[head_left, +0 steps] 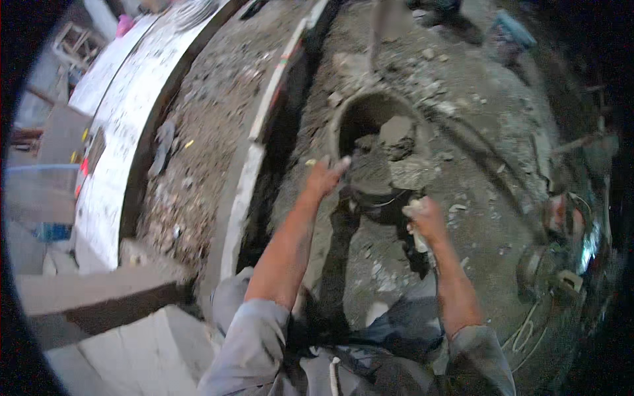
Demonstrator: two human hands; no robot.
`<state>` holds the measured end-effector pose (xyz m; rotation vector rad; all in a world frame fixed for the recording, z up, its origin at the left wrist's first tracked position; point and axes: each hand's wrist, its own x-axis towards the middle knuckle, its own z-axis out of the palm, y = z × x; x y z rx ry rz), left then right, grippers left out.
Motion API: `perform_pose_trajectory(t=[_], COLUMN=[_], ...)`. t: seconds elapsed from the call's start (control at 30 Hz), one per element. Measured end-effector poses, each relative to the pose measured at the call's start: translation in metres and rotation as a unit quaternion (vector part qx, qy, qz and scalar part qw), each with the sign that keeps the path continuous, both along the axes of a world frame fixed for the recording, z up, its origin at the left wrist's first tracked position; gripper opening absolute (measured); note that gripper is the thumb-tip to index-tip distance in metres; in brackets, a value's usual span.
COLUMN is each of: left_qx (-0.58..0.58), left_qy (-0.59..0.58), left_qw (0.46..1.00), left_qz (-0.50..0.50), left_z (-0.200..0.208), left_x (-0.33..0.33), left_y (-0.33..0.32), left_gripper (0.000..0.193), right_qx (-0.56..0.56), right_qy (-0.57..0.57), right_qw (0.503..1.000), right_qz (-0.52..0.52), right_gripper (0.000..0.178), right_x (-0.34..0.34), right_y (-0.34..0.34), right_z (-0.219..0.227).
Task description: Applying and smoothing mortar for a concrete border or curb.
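Note:
A round, dark bucket (428,125) caked with grey mortar stands on the ground in front of me. Wet mortar (370,165) lies inside it, with paler lumps (397,132) toward its right. My left hand (323,177) is at the bucket's left rim, its thumb and fingers apart; blur hides whether it touches. Close to the near right edge, my right hand (426,221) is closed, its fingers curled. Something pale shows under that hand, but what it grips is too blurred to name.
Left of the bucket runs a narrow trench beside a long pale concrete edge (247,191). Beyond it lie rubble-strewn soil (198,132) and a white slab (129,138). Pale blocks (155,353) sit at lower left. A cord (525,330) and dark equipment (564,218) are at right.

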<state>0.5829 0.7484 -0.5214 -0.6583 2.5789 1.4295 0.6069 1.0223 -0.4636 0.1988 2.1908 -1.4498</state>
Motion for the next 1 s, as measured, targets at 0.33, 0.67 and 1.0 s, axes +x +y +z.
perform_pose_trajectory(t=[0.33, 0.67, 1.0], left_qx=[-0.243, -0.467, -0.477], left_qy=[0.059, -0.083, -0.006], left_qw=[0.968, 0.849, 0.84], left_qz=[-0.023, -0.234, -0.258], left_z=[0.022, 0.0, -0.006], left_x=[0.044, 0.117, 0.123], left_y=[-0.193, -0.222, -0.224], left_gripper=[0.036, 0.043, 0.057], right_qx=[-0.148, -0.008, 0.182], right_qy=[-0.017, -0.106, 0.061], right_qw=[0.983, 0.984, 0.937], right_qz=[0.11, 0.144, 0.292], right_gripper=[0.034, 0.037, 0.035], right_x=[0.13, 0.045, 0.04], right_y=[-0.124, -0.269, -0.333], right_z=[-0.088, -0.133, -0.153])
